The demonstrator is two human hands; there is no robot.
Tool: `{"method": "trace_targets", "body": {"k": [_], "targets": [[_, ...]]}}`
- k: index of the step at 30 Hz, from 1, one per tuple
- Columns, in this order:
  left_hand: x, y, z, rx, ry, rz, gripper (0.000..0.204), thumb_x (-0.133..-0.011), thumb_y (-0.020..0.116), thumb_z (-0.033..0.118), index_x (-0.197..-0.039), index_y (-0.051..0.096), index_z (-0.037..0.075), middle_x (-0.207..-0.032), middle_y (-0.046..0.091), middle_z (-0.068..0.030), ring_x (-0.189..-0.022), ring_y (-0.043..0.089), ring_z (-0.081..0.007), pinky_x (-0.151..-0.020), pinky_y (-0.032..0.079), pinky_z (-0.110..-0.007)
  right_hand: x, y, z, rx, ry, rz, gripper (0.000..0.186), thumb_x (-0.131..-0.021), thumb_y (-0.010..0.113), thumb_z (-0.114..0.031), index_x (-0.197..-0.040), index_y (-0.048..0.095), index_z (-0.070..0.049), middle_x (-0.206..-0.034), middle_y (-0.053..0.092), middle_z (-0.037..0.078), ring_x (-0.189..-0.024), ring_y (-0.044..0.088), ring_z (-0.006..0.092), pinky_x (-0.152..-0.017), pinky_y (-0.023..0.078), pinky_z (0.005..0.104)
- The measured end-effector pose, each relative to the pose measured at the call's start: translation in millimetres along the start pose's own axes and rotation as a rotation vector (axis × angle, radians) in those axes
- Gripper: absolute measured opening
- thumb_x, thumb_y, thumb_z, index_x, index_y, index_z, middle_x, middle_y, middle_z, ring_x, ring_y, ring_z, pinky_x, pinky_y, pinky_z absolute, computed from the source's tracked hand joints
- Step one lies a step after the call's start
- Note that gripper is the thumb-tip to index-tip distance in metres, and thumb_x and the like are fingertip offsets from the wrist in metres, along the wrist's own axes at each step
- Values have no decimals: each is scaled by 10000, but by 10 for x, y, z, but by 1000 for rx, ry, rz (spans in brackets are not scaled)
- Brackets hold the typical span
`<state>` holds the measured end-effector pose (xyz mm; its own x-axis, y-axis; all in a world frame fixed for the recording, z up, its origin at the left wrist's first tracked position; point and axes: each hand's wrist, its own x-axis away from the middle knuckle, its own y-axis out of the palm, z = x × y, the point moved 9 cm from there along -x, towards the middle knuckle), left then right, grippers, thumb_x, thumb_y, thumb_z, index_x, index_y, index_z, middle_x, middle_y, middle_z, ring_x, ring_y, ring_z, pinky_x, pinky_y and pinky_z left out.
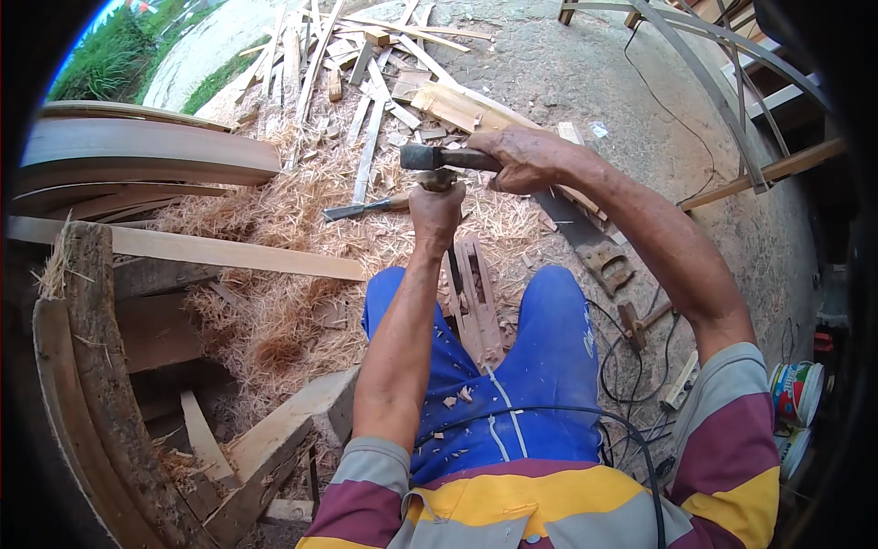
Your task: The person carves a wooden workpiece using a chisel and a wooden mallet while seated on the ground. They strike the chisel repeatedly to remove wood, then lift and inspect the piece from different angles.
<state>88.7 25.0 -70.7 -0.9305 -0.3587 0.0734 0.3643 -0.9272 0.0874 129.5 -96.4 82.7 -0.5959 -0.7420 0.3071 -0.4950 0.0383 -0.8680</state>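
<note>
My left hand (434, 218) is closed around an upright chisel, whose worn handle top (439, 180) shows above the fist. The dark chisel blade (453, 267) runs down to a slotted wooden piece (476, 316) between my thighs. My right hand (519, 159) grips a dark hammer (422, 157) held sideways, its head just above the chisel's top; whether they touch I cannot tell. Beyond my left fist, a second chisel (352, 211) with a wooden handle lies on the shavings. The wood's slots hold chips, and its far end is partly hidden by my left hand.
A handsaw (605, 261) and a wooden-handled hammer (643, 322) lie right of my knee, near cables and a power strip (681, 382). Timber (197, 249) and a rough wooden frame (96, 302) crowd the left. Offcuts (370, 119) lie ahead; buckets (796, 393) stand right. A cable (549, 408) crosses my lap.
</note>
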Motion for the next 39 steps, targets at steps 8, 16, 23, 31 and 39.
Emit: {"method": "trace_targets", "body": {"k": [8,16,23,31,39], "targets": [[-59,64,-163,3,-198,-27,69,-814,702,58,-781,648,30,-599,568,7,-463,498,-93,-418,373,-281,-364,-76,281,-42,215,148,441,-864,622,-140,-1287,515,-77,-827,638,112,-750,651,187,-628,563,343],[6,-41,-367,73,-283,-64,185,-840,721,55,-738,571,89,-570,520,0,-419,472,-112,-397,372,-276,-416,-313,262,-191,152,-2,373,-823,668,-154,-1169,563,-64,-784,647,104,-648,641,195,-521,515,357],[93,-157,-449,31,-448,-117,207,-846,742,79,-732,570,92,-575,512,-1,-425,461,-112,-408,375,-283,-459,647,113,86,105,-257,348,-761,691,-137,-1092,607,-71,-834,640,101,-789,641,287,-746,544,423],[133,-104,-444,77,-364,-35,220,-857,734,64,-723,563,93,-551,479,18,-407,414,-102,-394,325,-281,-293,-722,227,-250,202,187,353,-820,641,-170,-1129,558,-20,-745,640,122,-597,634,233,-474,524,356],[401,-72,-267,-38,-241,-28,134,-849,728,118,-817,650,13,-628,614,-40,-513,582,-125,-479,464,-303,-72,534,51,11,14,-185,260,-792,595,-100,-1039,534,-46,-850,622,159,-847,629,344,-759,501,480]]}}
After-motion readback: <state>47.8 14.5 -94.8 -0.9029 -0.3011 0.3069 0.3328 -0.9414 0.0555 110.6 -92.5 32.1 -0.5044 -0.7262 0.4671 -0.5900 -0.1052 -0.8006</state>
